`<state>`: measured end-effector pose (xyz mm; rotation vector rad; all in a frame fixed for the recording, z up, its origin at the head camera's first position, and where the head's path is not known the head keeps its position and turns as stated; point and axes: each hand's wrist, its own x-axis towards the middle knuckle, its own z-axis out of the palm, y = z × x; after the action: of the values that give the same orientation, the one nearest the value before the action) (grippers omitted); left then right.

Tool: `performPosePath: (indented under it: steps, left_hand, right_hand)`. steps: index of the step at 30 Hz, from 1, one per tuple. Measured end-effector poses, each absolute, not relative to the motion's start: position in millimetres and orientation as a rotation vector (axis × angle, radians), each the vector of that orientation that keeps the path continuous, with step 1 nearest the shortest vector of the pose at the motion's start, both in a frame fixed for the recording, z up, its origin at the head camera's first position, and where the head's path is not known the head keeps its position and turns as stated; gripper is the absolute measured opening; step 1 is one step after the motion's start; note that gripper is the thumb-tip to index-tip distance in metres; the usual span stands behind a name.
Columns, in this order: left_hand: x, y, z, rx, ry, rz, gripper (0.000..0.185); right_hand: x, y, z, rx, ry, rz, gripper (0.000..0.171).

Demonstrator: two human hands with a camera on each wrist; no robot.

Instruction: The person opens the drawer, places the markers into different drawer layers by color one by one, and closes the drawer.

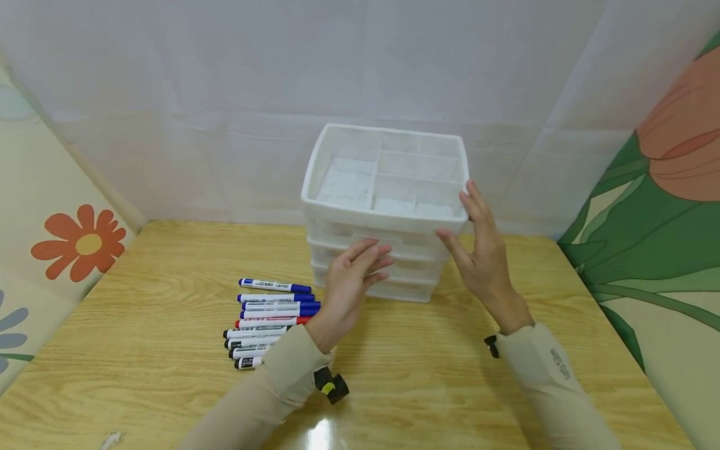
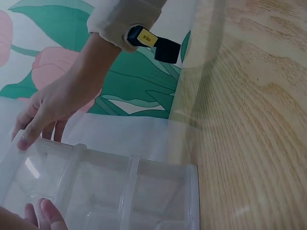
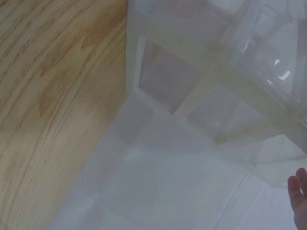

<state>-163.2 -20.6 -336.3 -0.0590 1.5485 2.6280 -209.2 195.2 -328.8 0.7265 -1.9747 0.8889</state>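
Note:
A white plastic drawer unit (image 1: 388, 206) with a compartmented top tray stands at the back middle of the wooden table (image 1: 140, 350). My left hand (image 1: 360, 265) lies with straight fingers against the front of its upper drawers. My right hand (image 1: 469, 231) is flat beside the unit's front right corner, its thumb on the drawer front and its fingertips at the top rim. In the left wrist view the right hand (image 2: 53, 105) touches the clear drawer unit (image 2: 120, 191), and my left fingertips (image 2: 45, 213) show at the bottom edge. The right wrist view shows the unit (image 3: 216, 81) from the side and one fingertip (image 3: 300, 196).
Several markers (image 1: 270, 319) with blue, red and black caps lie in a row on the table, left of my left wrist. A white curtain (image 1: 225, 94) closes the back. Flower-printed panels stand at the left (image 1: 79, 240) and right (image 1: 664, 206). A small scrap (image 1: 110, 439) lies near the front edge.

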Motion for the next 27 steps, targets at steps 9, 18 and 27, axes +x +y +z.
performPosePath:
  steps: [9,18,27]
  left_hand:
    - [-167.8,-16.4,-337.6,-0.116,1.516,2.686,0.025]
    - [-167.0,-13.9,-336.8,-0.122,1.513,2.712,0.018]
    - [-160.6,-12.5,-338.4,-0.097,1.528,2.714,0.017]
  right_hand:
    - [-207.5,196.2,-326.3,0.706,-1.977,0.879,0.071]
    - [-206.3,199.0,-323.3,0.739,-1.965,0.897,0.065]
    - [-206.5,203.3,-320.5,0.739,-1.969,0.934,0.052]
